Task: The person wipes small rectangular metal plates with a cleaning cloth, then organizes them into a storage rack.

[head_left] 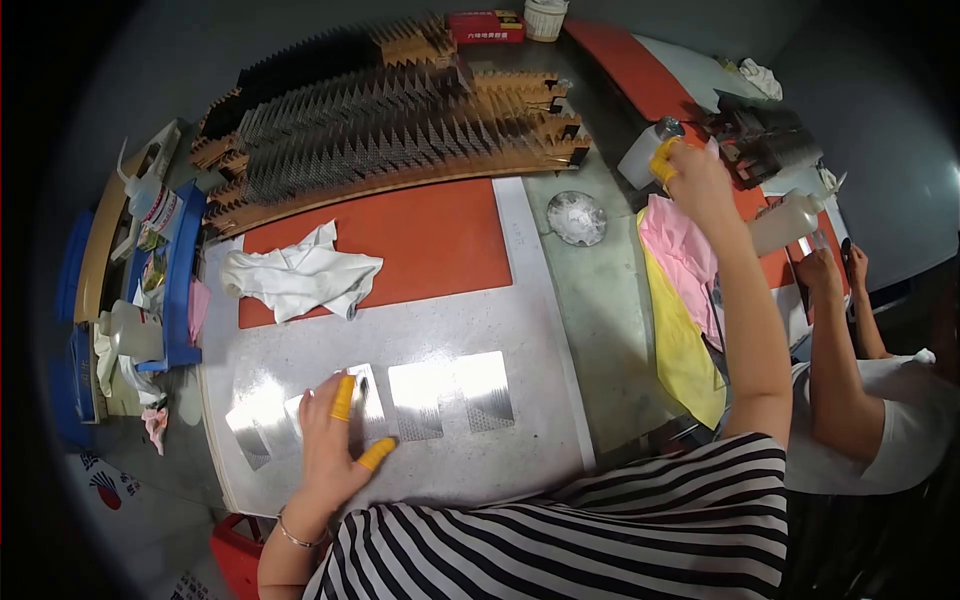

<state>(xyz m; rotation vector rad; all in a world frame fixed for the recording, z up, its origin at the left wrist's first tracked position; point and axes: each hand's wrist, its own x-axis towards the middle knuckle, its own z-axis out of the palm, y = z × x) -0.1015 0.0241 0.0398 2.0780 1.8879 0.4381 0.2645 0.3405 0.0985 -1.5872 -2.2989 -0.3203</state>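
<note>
Head view: the left hand (335, 440) lies flat and open on shiny metal sheets (440, 398) at lower centre. The right hand (690, 175) grips a white bottle (645, 152), upper right, below a red box (486, 27).

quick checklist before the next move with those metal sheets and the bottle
1. Left hand flat on the metal sheets: ok, it rests on the left ones.
2. Sheets lying flat in a row on the grey mat: ok.
3. Right hand on the white bottle: ok, fingers touch its top.
4. Bottle cap on or off: cannot tell, the hand hides it.
5. White cloth within reach: ok, it lies on the orange mat just above the sheets.
6. Co-worker's hand apart from the bottle: ok.
</note>
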